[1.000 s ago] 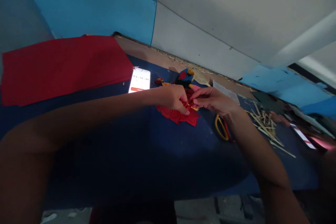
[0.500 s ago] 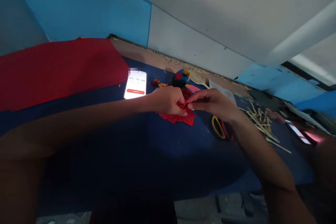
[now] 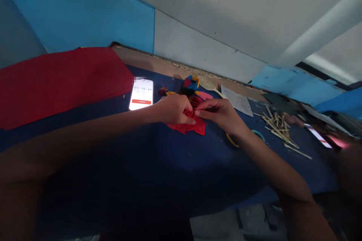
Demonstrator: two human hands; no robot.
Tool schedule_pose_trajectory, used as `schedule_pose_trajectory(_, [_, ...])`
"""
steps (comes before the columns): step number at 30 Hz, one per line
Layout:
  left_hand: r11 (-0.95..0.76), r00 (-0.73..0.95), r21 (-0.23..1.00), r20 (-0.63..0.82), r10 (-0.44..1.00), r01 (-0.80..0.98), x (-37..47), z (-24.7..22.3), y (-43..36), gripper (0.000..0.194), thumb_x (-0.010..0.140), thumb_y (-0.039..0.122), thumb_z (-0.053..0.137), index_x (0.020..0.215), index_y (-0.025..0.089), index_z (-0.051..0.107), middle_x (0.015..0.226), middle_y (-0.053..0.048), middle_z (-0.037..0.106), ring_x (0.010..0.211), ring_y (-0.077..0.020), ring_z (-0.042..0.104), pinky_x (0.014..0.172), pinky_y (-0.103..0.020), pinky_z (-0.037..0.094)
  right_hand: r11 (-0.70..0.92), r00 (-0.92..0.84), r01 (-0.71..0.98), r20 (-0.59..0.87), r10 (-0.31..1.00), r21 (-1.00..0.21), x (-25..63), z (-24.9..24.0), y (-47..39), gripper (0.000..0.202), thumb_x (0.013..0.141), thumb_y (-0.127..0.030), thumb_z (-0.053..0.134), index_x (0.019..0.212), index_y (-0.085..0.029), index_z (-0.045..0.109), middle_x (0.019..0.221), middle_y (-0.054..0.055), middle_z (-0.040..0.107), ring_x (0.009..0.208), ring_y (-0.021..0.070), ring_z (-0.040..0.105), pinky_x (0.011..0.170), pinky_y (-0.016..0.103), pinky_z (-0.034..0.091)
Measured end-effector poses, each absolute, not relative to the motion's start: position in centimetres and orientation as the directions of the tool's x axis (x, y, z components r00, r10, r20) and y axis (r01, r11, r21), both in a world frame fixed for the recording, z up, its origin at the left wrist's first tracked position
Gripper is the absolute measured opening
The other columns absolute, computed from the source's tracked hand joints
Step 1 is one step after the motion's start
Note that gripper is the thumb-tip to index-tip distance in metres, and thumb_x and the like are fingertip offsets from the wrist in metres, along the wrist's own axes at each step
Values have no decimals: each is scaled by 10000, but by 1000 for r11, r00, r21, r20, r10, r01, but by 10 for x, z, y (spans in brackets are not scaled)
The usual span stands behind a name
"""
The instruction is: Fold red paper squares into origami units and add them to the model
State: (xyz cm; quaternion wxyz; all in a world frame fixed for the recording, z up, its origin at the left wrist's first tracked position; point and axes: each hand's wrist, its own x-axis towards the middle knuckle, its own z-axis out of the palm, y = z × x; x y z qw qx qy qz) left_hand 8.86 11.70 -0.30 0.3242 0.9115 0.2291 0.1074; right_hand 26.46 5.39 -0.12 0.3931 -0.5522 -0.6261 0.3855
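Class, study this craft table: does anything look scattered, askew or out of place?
Yes. The wooden sticks lie strewn at crossed angles to the right of the hands, not bundled. A white paper sheet sits askew near the table's far edge. Both the left hand and right hand pinch the red folded paper piece.

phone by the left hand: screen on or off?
On. The phone lies face up on the table, its screen lit with a timer readout.
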Motion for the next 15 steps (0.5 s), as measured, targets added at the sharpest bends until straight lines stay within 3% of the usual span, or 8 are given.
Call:
schedule_pose_trajectory(5, [-668,874,654,23,486,354,89,-4,119,352,683,395,596,490,149,435,439,53,352,441,-67,325,480,-235,201,95,155,92,108,982,-991,278,-7,63,202,525,-305,813,663,-222,692,615,-28,672,558,97,606,564,224,489])
schedule_pose_trajectory(9, [-631,886,715,38,463,300,88,-8,127,318,689,400,587,527,141,497,462,39,411,455,-71,363,482,-235,207,-60,102,18,-58,993,-998,283,-20,60,224,540,-297,810,701,-208,682,625,-32,670,534,75,590,508,193,457])
schedule_pose_trajectory(15, [-626,896,738,68,440,252,88,-13,132,328,695,398,583,520,137,492,468,39,409,458,-65,370,475,-231,211,-134,110,-79,-142,984,-988,281,-36,54,212,528,-283,814,655,-204,664,610,-43,656,523,59,568,505,181,430])
